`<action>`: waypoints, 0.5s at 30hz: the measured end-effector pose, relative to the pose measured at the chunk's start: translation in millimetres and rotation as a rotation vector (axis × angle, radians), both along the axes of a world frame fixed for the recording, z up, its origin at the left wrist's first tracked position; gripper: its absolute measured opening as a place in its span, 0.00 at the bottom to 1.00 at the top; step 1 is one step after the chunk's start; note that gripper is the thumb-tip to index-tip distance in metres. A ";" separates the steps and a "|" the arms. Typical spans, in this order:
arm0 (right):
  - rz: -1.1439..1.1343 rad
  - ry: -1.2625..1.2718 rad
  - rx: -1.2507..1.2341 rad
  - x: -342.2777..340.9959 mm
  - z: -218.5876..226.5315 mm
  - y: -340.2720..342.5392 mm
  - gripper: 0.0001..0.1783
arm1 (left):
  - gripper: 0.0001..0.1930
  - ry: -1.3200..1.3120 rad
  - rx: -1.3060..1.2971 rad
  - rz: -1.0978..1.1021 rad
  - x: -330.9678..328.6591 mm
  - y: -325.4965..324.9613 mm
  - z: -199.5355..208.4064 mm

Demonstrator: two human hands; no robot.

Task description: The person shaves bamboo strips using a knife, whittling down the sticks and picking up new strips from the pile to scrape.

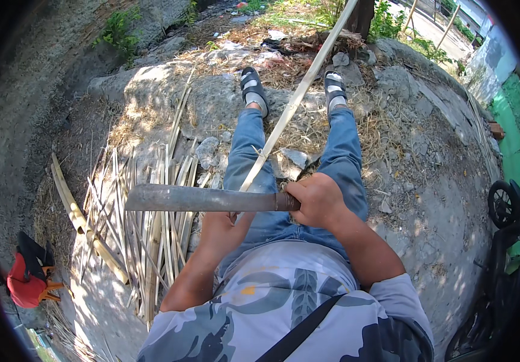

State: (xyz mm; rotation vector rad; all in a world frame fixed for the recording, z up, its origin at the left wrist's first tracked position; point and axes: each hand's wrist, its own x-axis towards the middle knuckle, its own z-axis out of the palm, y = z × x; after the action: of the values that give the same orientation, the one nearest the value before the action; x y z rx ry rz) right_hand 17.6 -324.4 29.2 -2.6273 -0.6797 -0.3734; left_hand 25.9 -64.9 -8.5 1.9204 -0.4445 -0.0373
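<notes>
Bamboo strips [152, 256] lie piled at left; one long pale strip [296, 99] runs out of view at the top, its lower end hidden behind a machete [206, 199]. The right hand [317, 199] closes its grip around the handle [286, 202]; the blade [175, 198] hides fingers of the left hand [221, 232], so I cannot tell its grip.

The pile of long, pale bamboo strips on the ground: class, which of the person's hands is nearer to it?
Left. The left hand is just right of the pile; the right hand, gripping the long grey machete, is farther right.
</notes>
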 end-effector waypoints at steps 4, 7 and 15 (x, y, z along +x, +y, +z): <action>-0.041 -0.087 -0.015 5.6 6.0 -14.0 0.18 | 0.15 0.115 0.232 0.087 -8.3 -5.6 46.3; -0.076 -0.183 -0.054 7.7 12.0 -22.1 0.18 | 0.16 0.147 0.302 0.096 -6.8 -0.7 50.9; -0.086 -0.143 0.013 4.2 3.2 -25.5 0.18 | 0.12 0.431 -0.192 -0.072 -1.4 15.1 26.4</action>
State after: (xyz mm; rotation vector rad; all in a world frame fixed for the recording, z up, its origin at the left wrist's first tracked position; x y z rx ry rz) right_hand 21.8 -349.8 32.4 -2.6425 -0.6074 -0.5931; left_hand 24.5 -49.9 17.9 1.6485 -0.2158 -0.4316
